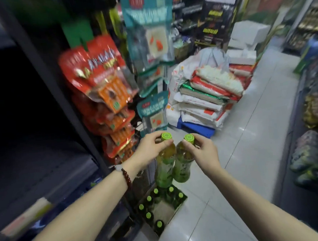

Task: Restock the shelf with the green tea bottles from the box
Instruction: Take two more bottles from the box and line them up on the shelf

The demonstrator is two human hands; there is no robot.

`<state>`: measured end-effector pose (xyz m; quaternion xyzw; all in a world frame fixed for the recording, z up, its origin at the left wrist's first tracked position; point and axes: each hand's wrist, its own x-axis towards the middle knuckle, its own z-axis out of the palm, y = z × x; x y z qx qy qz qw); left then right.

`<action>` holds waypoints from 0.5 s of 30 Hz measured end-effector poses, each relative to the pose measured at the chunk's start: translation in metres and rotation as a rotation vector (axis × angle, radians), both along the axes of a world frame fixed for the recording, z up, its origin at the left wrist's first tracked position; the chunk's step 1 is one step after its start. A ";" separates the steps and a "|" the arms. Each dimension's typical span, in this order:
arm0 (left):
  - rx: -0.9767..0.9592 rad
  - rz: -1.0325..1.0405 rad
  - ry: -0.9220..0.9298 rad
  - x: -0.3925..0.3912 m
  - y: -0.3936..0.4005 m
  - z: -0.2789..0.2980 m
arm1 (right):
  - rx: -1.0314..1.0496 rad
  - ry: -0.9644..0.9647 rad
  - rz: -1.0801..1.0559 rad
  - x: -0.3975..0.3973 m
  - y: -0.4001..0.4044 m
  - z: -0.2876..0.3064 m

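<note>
left hand point(150, 151) grip pinched round the neck of one green tea bottle point(164, 166) | right hand point(203, 151) same deal on a second bottle point(183, 164) | both hang touching, right above the box point(171, 215) on the floor | dark shelf point(37, 176) off left

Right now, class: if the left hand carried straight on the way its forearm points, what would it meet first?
Probably the bottle in the right hand; the left hand already holds its own bottle beside it. Depth is unclear.
</note>
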<state>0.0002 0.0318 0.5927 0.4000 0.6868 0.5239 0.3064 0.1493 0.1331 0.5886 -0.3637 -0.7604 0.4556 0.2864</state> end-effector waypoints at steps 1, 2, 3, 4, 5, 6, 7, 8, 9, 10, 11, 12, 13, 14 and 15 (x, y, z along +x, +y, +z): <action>0.007 0.012 0.006 0.000 -0.004 0.021 | 0.013 0.020 -0.004 0.000 -0.003 0.019; 0.027 0.016 0.007 0.000 -0.008 0.041 | 0.029 0.036 -0.006 -0.002 -0.006 0.036; 0.053 0.010 0.007 0.001 -0.013 0.060 | 0.045 0.049 -0.002 -0.002 -0.010 0.054; 0.077 0.004 -0.001 0.003 -0.018 0.078 | 0.059 0.064 0.004 -0.004 -0.013 0.069; 0.098 0.003 -0.012 0.004 -0.024 0.095 | 0.068 0.089 0.010 -0.005 -0.017 0.085; 0.113 0.012 -0.028 0.006 -0.030 0.112 | 0.075 0.119 0.018 -0.007 -0.022 0.102; 0.128 0.029 -0.039 0.007 -0.036 0.127 | 0.087 0.142 0.028 -0.008 -0.027 0.117; 0.145 0.051 -0.045 0.008 -0.042 0.142 | 0.099 0.157 0.042 -0.010 -0.031 0.132; 0.164 0.076 -0.048 0.009 -0.047 0.156 | 0.096 0.165 0.060 -0.012 -0.035 0.145; 0.181 0.103 -0.048 0.010 -0.054 0.169 | 0.082 0.170 0.084 -0.013 -0.040 0.158; 0.193 0.128 -0.041 0.011 -0.060 0.181 | 0.060 0.174 0.112 -0.015 -0.044 0.169; 0.202 0.148 -0.029 0.011 -0.067 0.193 | 0.055 0.174 0.135 -0.017 -0.048 0.181; 0.214 0.162 -0.017 0.010 -0.074 0.205 | 0.079 0.174 0.158 -0.019 -0.053 0.193; 0.223 0.177 -0.005 0.009 -0.082 0.216 | 0.117 0.179 0.184 -0.022 -0.056 0.205; 0.231 0.193 0.009 0.008 -0.090 0.227 | 0.147 0.195 0.208 -0.026 -0.060 0.217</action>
